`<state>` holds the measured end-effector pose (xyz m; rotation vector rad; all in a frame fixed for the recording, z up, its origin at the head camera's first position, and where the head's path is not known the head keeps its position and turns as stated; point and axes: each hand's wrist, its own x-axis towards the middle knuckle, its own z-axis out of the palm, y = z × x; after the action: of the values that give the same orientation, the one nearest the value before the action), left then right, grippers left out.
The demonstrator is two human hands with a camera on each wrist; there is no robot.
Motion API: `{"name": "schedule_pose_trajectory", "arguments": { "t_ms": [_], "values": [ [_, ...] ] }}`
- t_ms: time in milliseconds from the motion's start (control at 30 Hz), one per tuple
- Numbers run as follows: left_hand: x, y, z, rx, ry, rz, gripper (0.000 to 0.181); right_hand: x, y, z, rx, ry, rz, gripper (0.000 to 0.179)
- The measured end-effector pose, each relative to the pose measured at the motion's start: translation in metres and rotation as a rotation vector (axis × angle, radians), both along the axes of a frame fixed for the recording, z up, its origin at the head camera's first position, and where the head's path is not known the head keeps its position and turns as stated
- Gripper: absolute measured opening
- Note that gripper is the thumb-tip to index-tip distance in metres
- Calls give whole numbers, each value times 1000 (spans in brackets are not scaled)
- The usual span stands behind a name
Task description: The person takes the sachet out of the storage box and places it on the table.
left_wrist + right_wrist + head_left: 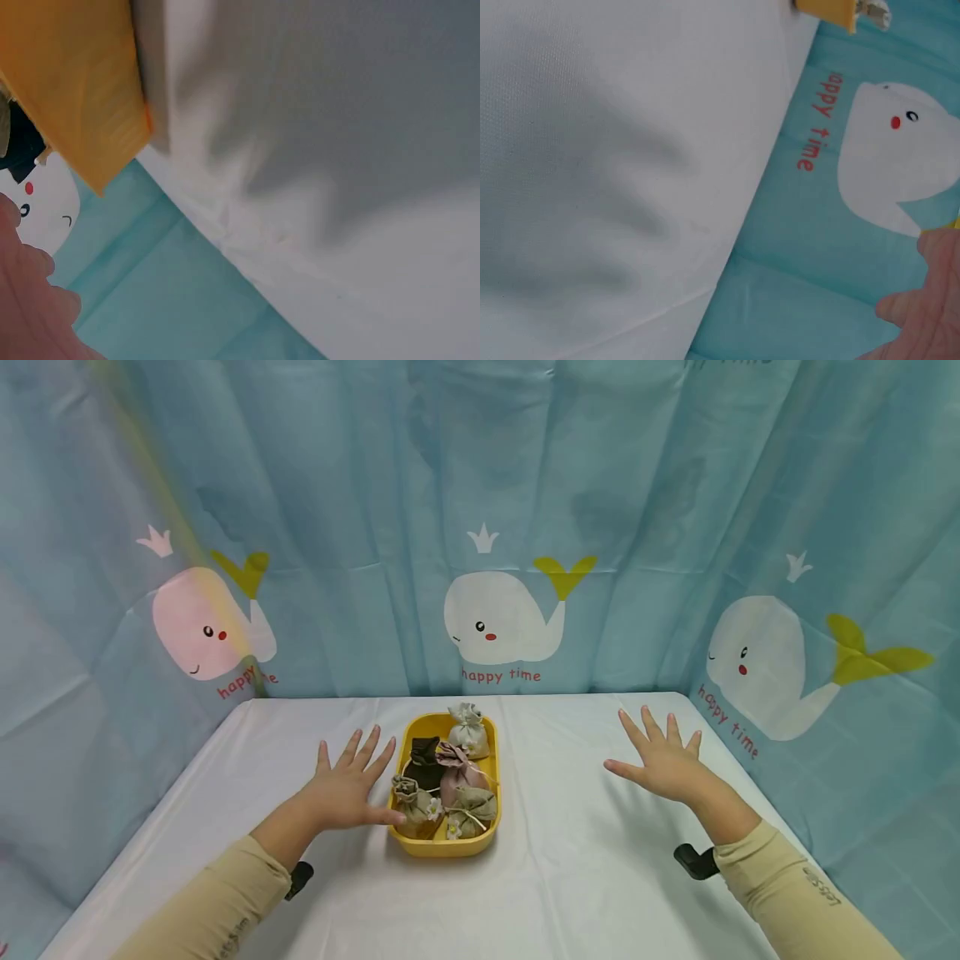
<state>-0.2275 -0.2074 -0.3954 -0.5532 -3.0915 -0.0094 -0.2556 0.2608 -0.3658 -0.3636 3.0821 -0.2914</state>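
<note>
A yellow oval-cornered basket [444, 850] stands on the white table, filled with several small drawstring pouches. At its back is a white pouch [469, 732]; a black pouch [424, 767] and a pink pouch [459, 777] lie in the middle. In front sit a tan pouch [417, 810] and an olive-beige pouch [472, 810], with small white flowers nearby. My left hand [341, 793] is spread with straight fingers at the basket's left side, its thumb overlapping the rim in the head view. Well to the right, my right hand [666, 764] hovers with fingers spread, holding nothing.
The white-covered table [555, 877] meets a light-blue curtain [360, 635] printed with whales at the back and both sides. Dark camera mounts show under the wrists, one black mount [696, 862] at the right and one black mount [299, 880] at the left.
</note>
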Motion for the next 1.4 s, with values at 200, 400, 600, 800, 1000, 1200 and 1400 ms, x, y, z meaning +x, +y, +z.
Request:
{"name": "schedule_pose_trajectory", "arguments": {
  "t_ms": [200,400,600,800,1000,1200,1400],
  "values": [
    [2,3,-11,-2,-24,-8,120,0,0,-1,6,7,11,96],
    [0,6,-20,18,-30,-2,123,-2,1,-2,-6,-3,18,98],
    [-3,8,-25,21,-37,8,123,-4,4,-7,12,-2,1,97],
    [1,11,-22,36,-41,-9,123,-5,5,-9,8,-1,7,98],
    [2,14,-25,43,-56,-18,124,-5,4,-11,-1,-1,11,97],
    [1,16,-30,61,-98,-19,129,-3,1,-11,-8,-4,19,97],
    [1,18,-29,60,-118,-31,131,-2,-1,-11,-24,-13,21,96]
  ]
}}
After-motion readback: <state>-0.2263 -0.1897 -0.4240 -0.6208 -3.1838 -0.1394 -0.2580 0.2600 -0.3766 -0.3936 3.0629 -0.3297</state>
